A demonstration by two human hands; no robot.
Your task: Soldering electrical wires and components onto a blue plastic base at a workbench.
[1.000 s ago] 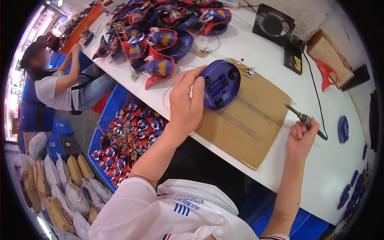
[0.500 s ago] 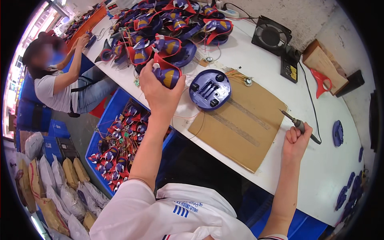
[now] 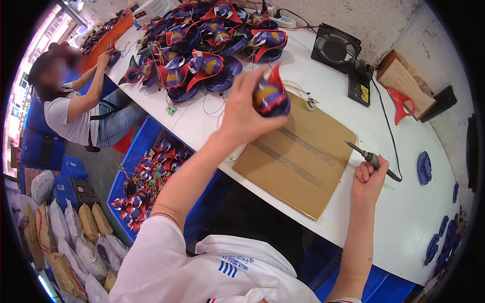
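My left hand (image 3: 245,108) is closed round a purple plastic toy piece (image 3: 270,96) with a red fin and a yellow patch. It holds the piece over the upper left part of a brown cardboard sheet (image 3: 298,166); the palm and fingers cover part of it. At the sheet's right edge my right hand (image 3: 369,179) has its fingers wrapped round a soldering iron (image 3: 371,158), whose tip points up and left, apart from the toy piece. Beyond the sheet, a small round metal part with thin wires (image 3: 310,105) lies on the white table (image 3: 404,212).
Similar red and purple pieces (image 3: 217,38) pile up at the back left. A blue bin (image 3: 118,202) of wired pieces stands below the table. A black fan (image 3: 336,48), soldering stand (image 3: 360,88) and iron's cable (image 3: 393,136) are back right. A co-worker (image 3: 76,101) sits far left.
My left hand has moved right, from beside the pile to over the cardboard, with the toy piece. The round purple base no longer shows plainly there. My right hand keeps the soldering iron.
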